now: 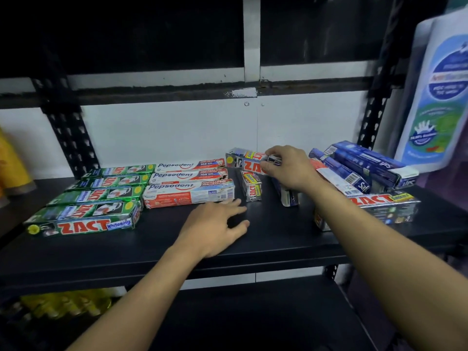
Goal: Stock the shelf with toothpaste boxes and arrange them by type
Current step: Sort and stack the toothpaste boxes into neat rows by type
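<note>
Right hand [286,169]: fingers curled round a silver ZACT box [243,162], centre of frame.
Left hand [215,225]: fingers spread, holding nothing, on the shelf [266,247] near the Pepsodent boxes [190,184].
Done: green ZACT boxes [86,210] are rowed at left, with the Pepsodent boxes grouped beside them.
Left: blue boxes [367,165] heaped at right, and the silver ones are probably unsorted.

left hand [215,230] open, right hand [288,169] pinching

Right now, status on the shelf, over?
Left hand open, low over black metal shelf. Right hand grips silver cardboard Zact box at back. Blue cardboard boxes piled unsorted, right side.
</note>
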Available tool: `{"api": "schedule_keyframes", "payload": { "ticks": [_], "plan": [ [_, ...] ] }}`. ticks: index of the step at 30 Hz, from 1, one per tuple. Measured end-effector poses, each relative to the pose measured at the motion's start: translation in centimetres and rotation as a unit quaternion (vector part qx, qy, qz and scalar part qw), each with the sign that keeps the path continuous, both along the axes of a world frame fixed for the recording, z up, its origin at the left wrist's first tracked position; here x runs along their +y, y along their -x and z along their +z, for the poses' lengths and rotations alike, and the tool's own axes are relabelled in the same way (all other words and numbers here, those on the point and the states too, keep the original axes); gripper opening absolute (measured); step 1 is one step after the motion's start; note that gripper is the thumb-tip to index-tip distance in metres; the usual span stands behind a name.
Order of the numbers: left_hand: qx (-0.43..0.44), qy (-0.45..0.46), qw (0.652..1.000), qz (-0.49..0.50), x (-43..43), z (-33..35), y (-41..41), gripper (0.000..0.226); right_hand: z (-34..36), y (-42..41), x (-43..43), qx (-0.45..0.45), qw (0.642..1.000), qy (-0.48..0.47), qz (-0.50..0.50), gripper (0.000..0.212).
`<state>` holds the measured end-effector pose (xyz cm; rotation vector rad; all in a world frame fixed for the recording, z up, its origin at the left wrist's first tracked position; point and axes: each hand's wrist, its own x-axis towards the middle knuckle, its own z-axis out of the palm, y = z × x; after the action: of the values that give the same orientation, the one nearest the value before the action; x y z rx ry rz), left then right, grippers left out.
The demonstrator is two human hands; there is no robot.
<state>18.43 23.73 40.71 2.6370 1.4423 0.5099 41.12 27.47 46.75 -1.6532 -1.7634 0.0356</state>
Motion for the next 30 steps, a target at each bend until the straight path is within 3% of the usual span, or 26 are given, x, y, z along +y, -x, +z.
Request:
{"api": "schedule_keyframes", "payload": {
  "ticks": [3,10,15,23,26,30],
  "plan": [
    [-0.002,0.029,1.000,-0.002,0.5,-0.3,0.1,0.050,0.4,-0.9,-1.0,0.020,1.000,-0.007,0.000,0.054],
    [-0.027,0.043,0.999,-0.015,1.0,-0.7,0.2,0.047,0.9,-7.0,-5.2,0.045,0.993,0.047,-0.102,0.046],
    [-0.042,0.041,0.998,-0.018,1.2,-1.0,0.3,0.047,0.1,-9.7,-6.8,-0.019,0.978,0.119,-0.171,0.050],
    [-0.045,0.041,0.998,-0.016,1.0,-1.1,0.3,0.047,-0.9,-9.7,-7.0,-0.074,0.961,0.127,-0.233,0.058],
    [-0.046,0.041,0.998,-0.016,1.1,-1.1,0.3,0.047,-0.7,-9.2,-6.8,-0.060,0.962,0.141,-0.227,0.063],
    [-0.049,0.044,0.998,-0.013,1.3,-1.2,0.4,0.047,-0.9,-9.3,-6.6,-0.007,0.965,0.124,-0.232,0.056]
  ]
}}
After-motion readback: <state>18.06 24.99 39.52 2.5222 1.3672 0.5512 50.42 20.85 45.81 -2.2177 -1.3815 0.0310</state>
